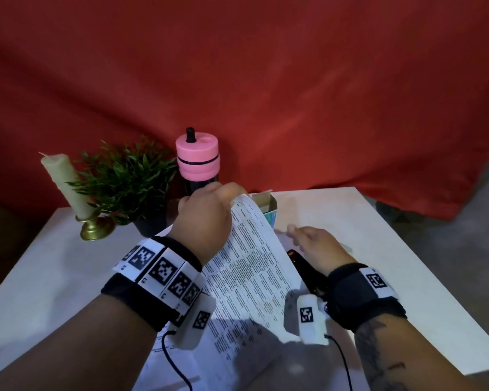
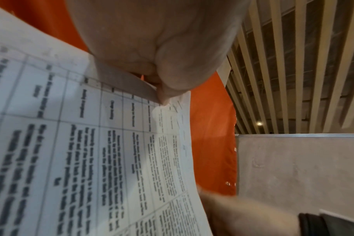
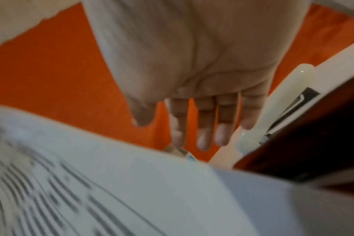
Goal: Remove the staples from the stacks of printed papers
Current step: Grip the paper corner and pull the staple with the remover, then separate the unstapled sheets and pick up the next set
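We are pinching the top corner of the printed sheet (image 1: 246,258) in our left hand (image 1: 206,218), lifting it off the papers lying at the near edge of the white table (image 1: 378,238). Our right hand (image 1: 318,244) is hovering just right of the sheet, fingers (image 3: 204,132) straight and spread, gripping nothing. A black and red staple remover (image 1: 304,268) is lying under that wrist. Along the far edge are standing a candle (image 1: 65,184), a potted plant (image 1: 124,182), a pink-lidded bottle (image 1: 197,159) and a small open box (image 1: 267,207).
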The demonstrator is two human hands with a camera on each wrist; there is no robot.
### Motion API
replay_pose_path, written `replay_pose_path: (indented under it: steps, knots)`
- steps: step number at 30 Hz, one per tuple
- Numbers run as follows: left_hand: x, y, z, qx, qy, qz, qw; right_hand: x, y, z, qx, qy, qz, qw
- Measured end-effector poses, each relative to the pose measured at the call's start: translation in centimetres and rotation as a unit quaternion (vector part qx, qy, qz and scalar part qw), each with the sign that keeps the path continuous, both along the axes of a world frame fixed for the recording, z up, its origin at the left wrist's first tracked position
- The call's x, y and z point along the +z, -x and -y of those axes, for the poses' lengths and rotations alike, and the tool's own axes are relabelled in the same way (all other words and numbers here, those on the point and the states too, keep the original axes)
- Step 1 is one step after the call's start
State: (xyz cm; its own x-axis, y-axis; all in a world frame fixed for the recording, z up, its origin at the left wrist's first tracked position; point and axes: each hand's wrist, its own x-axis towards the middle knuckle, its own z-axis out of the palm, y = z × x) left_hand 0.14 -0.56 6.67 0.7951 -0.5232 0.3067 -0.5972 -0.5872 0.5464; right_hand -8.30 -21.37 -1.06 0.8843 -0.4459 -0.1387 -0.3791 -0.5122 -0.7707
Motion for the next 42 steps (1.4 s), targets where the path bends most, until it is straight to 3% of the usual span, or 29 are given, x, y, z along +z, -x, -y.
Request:
replay_pose_path:
  steps: [3, 7, 11, 16, 19, 22, 24, 30, 36, 42]
  knots:
    - [-0.2, 0.0, 0.3, -0.012, 0.019, 0.017, 1.000, 1.5, 0.9, -0.9, 0.033, -0.185, 0.063, 0.980]
    - [-0.6, -0.2, 1.3, -0.042, 0.075, 0.062, 0.994, 0.2, 1.8, -1.2, 0.091, -0.115, 0.039, 0.988]
    - [-0.7, 0.6, 2.8, -0.044, 0.105, 0.129, 0.985, -0.6, 3.6, 0.1, 0.020, -0.169, 0.110, 0.979]
    - [-1.1, 1.5, 5.1, -0.002, 0.099, 0.127, 0.987, 0.2, 7.5, 3.6, -0.129, -0.228, 0.189, 0.946]
    - [-1.6, 2.6, 7.3, 0.004, 0.119, 0.054, 0.991, 0.3, 10.7, 6.0, -0.195, -0.253, 0.235, 0.918]
    - [-3.1, 4.2, 10.9, -0.068, 0.162, -0.191, 0.966, 0.1, 14.3, 8.9, -0.267, -0.282, 0.253, 0.886]
    - [-4.2, 6.3, 13.6, -0.119, 0.106, -0.284, 0.946, -0.3, 17.2, 10.9, -0.293, -0.278, 0.259, 0.877]
    - [-6.4, 14.4, 21.0, -0.255, -0.001, -0.289, 0.923, -2.3, 25.9, 15.9, -0.432, -0.232, 0.198, 0.849]
    - [-8.5, 22.0, 27.8, -0.357, -0.076, -0.295, 0.883, -7.3, 34.2, 20.0, -0.497, -0.156, 0.070, 0.851]
    - [-11.7, 28.7, 32.7, -0.430, -0.196, -0.235, 0.849, -12.9, 40.7, 22.5, -0.521, -0.162, -0.082, 0.834]
